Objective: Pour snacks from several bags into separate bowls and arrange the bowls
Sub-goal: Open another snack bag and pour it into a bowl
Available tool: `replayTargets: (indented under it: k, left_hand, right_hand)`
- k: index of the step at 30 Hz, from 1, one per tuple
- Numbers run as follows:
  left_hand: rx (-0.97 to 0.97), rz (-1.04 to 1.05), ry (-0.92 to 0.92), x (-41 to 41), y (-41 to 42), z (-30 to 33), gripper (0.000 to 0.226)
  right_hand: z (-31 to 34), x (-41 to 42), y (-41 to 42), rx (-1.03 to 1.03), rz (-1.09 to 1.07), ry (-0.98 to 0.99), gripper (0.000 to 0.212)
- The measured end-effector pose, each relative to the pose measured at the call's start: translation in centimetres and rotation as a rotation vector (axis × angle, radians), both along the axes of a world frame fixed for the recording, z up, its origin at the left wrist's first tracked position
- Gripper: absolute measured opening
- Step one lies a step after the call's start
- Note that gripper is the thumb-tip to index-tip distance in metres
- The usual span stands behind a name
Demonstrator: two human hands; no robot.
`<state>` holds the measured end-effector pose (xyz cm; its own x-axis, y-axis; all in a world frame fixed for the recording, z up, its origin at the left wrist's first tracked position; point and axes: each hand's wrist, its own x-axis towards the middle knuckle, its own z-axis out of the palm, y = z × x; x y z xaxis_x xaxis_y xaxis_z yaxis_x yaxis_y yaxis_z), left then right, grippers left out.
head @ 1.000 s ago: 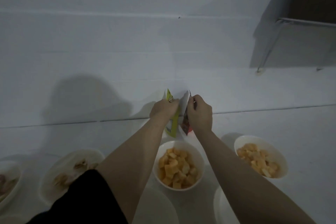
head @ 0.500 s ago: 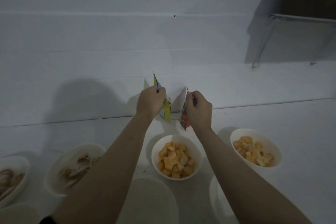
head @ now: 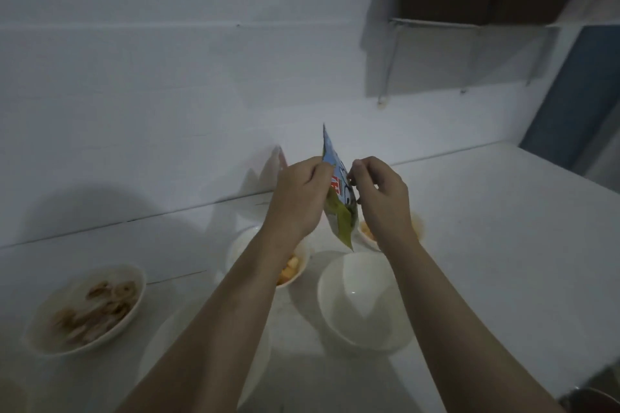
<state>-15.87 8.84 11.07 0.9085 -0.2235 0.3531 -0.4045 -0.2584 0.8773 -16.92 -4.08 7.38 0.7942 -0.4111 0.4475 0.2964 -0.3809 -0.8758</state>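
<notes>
A green and blue snack bag point(head: 340, 201) hangs upright in the air, edge-on to me. My left hand point(head: 300, 193) grips its left side and my right hand point(head: 380, 191) pinches its right side near the top. Right below the bag stands an empty white bowl point(head: 364, 302). Under my left forearm is a bowl of orange cubes point(head: 290, 270), and a second bowl of orange cubes point(head: 369, 233) is mostly hidden behind my right wrist. Another bag point(head: 280, 159) leans against the wall behind my left hand.
A bowl of brown rings point(head: 87, 308) sits at the left on the white table point(head: 486, 245). Another white bowl point(head: 157, 345) lies under my left forearm. A white wall rises behind, with a metal shelf point(head: 469, 23) at upper right. The table's right edge is near.
The view has swung left and down. My hands came together on one bag and lifted it over the empty bowl; the other bag stays by the wall.
</notes>
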Motion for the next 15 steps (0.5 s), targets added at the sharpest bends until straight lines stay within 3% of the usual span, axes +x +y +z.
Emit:
replayTargets:
  k: [8,15]
  left_hand:
    - [0.014,-0.195,0.079,-3.2,-11.6,-1.3,0.027]
    - [0.136,-0.270,0.149,-4.9,-23.0,-3.1,0.041]
  right_hand:
    - [-0.7,-5.5,-10.8,0.001,-0.132,0.081,0.031]
    - [-2.1,-8.5,-21.5,0.022,-0.171,0.242,0.029]
